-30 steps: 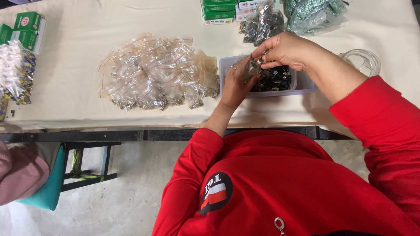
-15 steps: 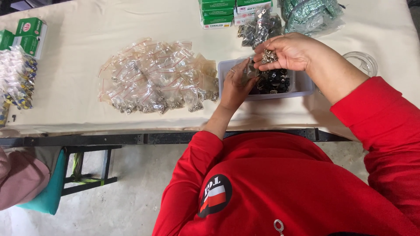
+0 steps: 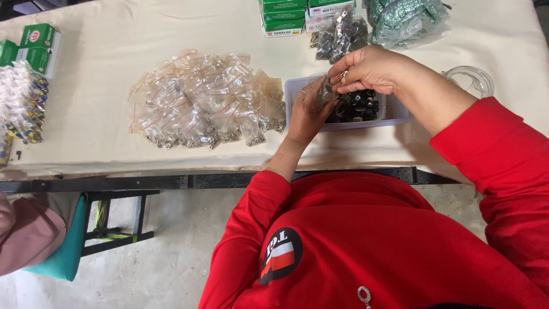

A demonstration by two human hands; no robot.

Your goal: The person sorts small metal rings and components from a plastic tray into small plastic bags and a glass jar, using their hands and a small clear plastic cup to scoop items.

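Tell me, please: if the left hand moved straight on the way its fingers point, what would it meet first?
The left hand points away from the body, over the clear plastic tray. Almost at once it would meet the right hand, which is just ahead. Beyond that lie small bags of metal parts, though depth is unclear.

A heap of small clear zip bags [image 3: 209,100] holding little metal bits lies at about ten o'clock of the table [image 3: 103,68], with green cartons [image 3: 283,16] stacked at twelve o'clock and more green boxes [image 3: 34,46] at the far nine o'clock edge. A greenish foil bundle [image 3: 406,20] sits at one o'clock, a clear round lid [image 3: 472,80] at two o'clock. Below the table edge, at seven o'clock, stands a teal stool [image 3: 66,246].
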